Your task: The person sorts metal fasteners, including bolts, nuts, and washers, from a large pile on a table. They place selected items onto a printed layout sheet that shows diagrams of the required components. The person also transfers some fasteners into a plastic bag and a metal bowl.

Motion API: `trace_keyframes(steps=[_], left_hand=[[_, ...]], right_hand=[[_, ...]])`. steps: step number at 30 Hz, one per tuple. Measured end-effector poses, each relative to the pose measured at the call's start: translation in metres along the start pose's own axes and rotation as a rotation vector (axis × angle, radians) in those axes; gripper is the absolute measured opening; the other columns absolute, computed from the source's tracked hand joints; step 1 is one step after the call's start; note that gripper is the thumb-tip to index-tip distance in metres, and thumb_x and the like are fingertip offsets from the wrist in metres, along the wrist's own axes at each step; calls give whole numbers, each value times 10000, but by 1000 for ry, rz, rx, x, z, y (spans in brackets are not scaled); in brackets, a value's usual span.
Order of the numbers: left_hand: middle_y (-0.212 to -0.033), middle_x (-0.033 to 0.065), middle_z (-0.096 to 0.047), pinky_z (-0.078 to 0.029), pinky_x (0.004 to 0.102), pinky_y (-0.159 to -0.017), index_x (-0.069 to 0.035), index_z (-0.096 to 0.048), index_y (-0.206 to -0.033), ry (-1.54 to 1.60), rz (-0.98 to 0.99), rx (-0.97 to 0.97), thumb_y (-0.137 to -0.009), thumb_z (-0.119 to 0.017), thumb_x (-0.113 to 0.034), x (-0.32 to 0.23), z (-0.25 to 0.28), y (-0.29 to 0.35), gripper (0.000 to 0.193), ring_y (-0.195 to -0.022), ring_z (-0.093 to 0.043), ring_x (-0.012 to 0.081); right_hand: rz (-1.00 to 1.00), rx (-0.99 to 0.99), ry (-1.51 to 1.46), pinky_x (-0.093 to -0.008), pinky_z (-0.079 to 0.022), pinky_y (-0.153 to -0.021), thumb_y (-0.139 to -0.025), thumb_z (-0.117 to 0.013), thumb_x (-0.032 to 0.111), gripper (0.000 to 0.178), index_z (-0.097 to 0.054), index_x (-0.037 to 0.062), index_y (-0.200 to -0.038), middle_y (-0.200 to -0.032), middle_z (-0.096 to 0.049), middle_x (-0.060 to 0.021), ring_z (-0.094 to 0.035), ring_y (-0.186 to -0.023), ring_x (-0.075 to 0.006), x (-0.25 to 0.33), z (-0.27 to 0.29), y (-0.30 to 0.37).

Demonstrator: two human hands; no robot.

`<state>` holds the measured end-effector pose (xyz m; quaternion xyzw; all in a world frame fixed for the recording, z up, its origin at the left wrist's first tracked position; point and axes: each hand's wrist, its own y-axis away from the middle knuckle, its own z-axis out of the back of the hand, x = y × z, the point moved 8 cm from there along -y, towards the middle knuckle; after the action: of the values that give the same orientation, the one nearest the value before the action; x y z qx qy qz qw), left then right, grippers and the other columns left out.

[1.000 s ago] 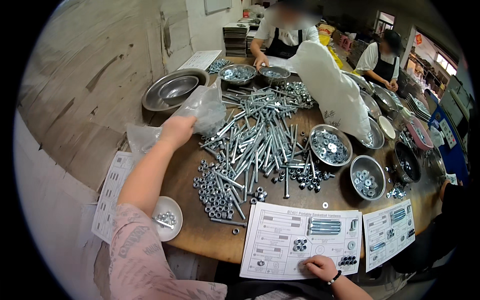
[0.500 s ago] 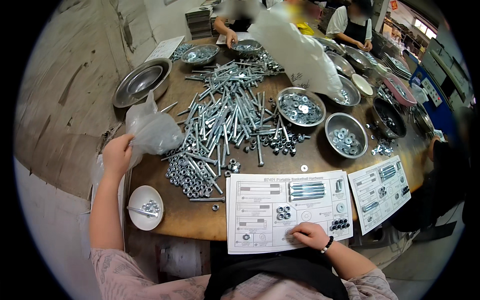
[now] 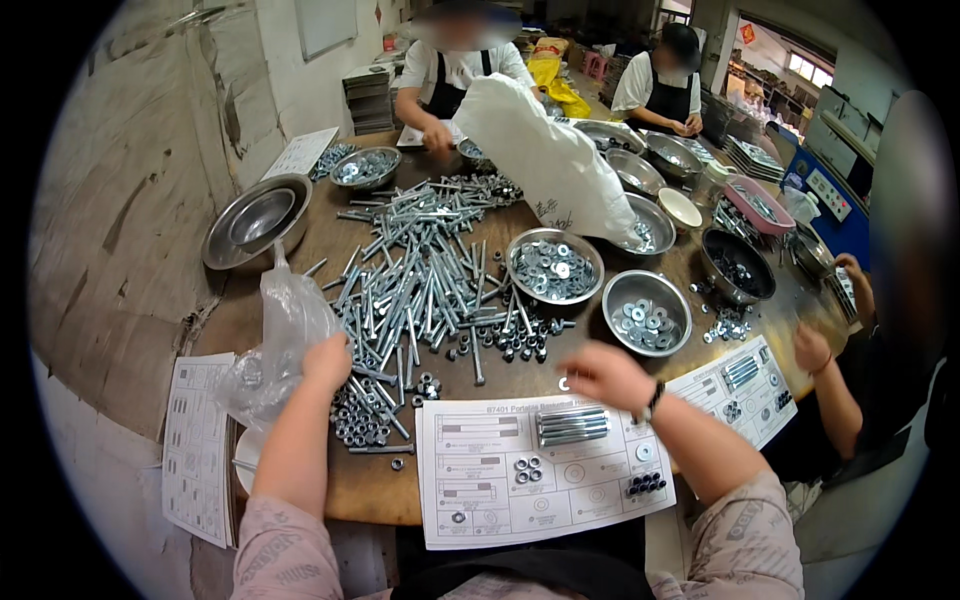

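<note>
The clear crumpled plastic bag [image 3: 275, 345] sits at the left edge of the round brown wooden table [image 3: 330, 225], just beside the loose pile of long silver bolts [image 3: 420, 275]. The left hand [image 3: 325, 362] is closed on the bag's lower right side, fingers wrapped into the film; the bag rises above the hand and bulges to the left of it.

The right hand [image 3: 605, 375] hovers over the table's near edge, just above the white printed parts sheet [image 3: 540, 480]. Its fingers are curled loosely; a small pale item may sit at the fingertips, but the view is too blurred to confirm a grip. A dark band circles the wrist.

On the parts sheet lie a bundle of silver bolts [image 3: 572, 425], a few small nuts [image 3: 528, 470] and a cluster of small black parts [image 3: 645, 485]. A heap of dark hex nuts [image 3: 365, 420] lies between the left hand and the sheet.

Beyond the right hand stand two round steel bowls of washers: one near the table centre [image 3: 553, 265], one to its right [image 3: 647, 312]. A stack of empty steel bowls [image 3: 255, 220] stands at the far left. A second printed sheet [image 3: 745, 385] lies to the right, and another [image 3: 200, 450] hangs off the left edge.

Other persons work at the far side and at the right side of the table.
</note>
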<state>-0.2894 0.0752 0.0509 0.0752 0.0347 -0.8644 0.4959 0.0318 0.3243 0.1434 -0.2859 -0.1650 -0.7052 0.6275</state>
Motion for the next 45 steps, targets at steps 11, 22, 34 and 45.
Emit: trace_keyframes(steps=[11,22,34,45], left_hand=[[-973,161,-613,-439,418,-794,-117,-565,-1035,173,55,-75,-803,-523,-227,-2,-14,-2,260,-922,-570,343],[-932,163,-621,-440,422,-785,-84,-577,-998,199,24,-161,-791,-530,-185,-1,-21,-5,235,-894,-577,342],[-944,165,-617,-433,426,-788,-78,-574,-995,141,37,-180,-817,-501,-216,-2,-16,2,237,-898,-571,349],[-1003,166,-603,-432,423,-819,-122,-548,-1082,154,11,-45,-804,-483,-231,6,-9,3,306,-944,-564,340]], right_hand=[[-525,-746,462,-412,-319,-1001,-621,-742,381,829,-354,135,-1312,-1353,-326,-154,-304,-1246,-324,-187,181,-124],[-518,-430,342,-408,-431,-868,-857,-413,182,379,-481,185,-1229,-1086,-578,-171,-570,-987,-327,-240,117,-201],[-301,43,781,-364,-466,-792,-815,-484,149,235,-660,111,-965,-1035,-593,-83,-573,-953,-250,-190,34,-194],[-27,-964,296,-386,-347,-953,-743,-592,102,466,-487,61,-1196,-1243,-439,-178,-417,-1147,-327,-91,104,-112]])
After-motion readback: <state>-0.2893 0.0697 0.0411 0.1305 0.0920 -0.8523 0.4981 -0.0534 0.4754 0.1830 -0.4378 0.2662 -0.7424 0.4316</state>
